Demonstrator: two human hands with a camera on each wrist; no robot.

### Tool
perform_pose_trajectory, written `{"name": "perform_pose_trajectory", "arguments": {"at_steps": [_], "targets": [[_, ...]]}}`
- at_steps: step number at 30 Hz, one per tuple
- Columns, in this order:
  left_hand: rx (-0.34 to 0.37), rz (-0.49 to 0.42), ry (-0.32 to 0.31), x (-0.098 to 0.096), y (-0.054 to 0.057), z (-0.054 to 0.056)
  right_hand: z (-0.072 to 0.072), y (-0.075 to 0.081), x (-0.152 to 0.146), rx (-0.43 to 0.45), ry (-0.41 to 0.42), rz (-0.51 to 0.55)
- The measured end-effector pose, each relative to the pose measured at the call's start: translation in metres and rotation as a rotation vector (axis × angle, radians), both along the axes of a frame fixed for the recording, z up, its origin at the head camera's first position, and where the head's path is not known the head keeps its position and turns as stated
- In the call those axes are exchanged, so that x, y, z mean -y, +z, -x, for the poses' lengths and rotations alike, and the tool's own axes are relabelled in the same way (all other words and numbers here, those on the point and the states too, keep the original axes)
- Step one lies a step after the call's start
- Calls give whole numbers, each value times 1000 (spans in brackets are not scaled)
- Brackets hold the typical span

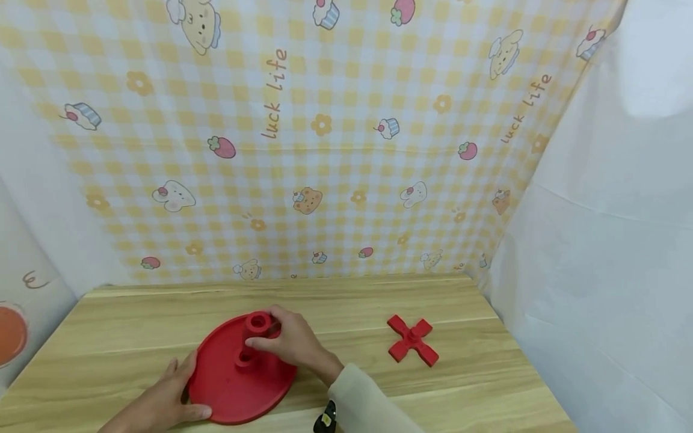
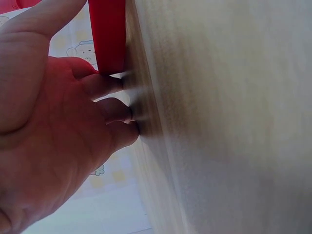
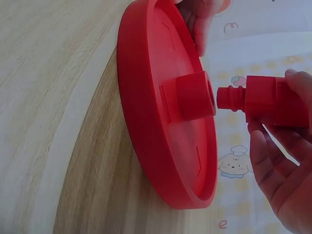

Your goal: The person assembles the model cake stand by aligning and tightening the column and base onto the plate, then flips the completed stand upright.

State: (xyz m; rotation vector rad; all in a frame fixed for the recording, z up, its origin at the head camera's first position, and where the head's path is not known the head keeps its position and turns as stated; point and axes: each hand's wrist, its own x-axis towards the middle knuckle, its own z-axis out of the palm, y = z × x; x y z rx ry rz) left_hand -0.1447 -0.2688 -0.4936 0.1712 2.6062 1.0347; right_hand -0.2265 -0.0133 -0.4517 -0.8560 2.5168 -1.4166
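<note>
A round red tray (image 1: 230,391) with a raised rim lies on the table, a short hollow socket (image 3: 192,97) standing up from its middle. My left hand (image 1: 170,394) holds the tray's near left edge, thumb by the front rim and fingers along the side. With my right hand (image 1: 295,343) I grip a red post (image 3: 265,100) between thumb and fingers. The post's narrow ringed plug (image 3: 230,98) points at the socket's opening, with a small gap between them in the right wrist view. A hole shows in the post's upper end in the head view.
A red cross-shaped piece (image 1: 412,340) with a small central peg lies on the wooden table (image 1: 357,385), right of the tray. Behind the table hangs a yellow checked cloth (image 1: 335,168). White sheeting (image 1: 595,240) borders the right side.
</note>
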Motion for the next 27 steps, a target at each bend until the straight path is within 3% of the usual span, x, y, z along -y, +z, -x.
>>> {"name": "perform_pose_trajectory", "arguments": {"at_steps": [8, 15, 27], "targets": [[22, 5, 0, -1, 2, 0, 1, -1, 6, 6, -18, -48], [62, -12, 20, -1, 2, 2, -1, 1, 12, 11, 17, -80], [17, 13, -4, 0, 2, 1, -5, -4, 17, -60, 11, -226]]}}
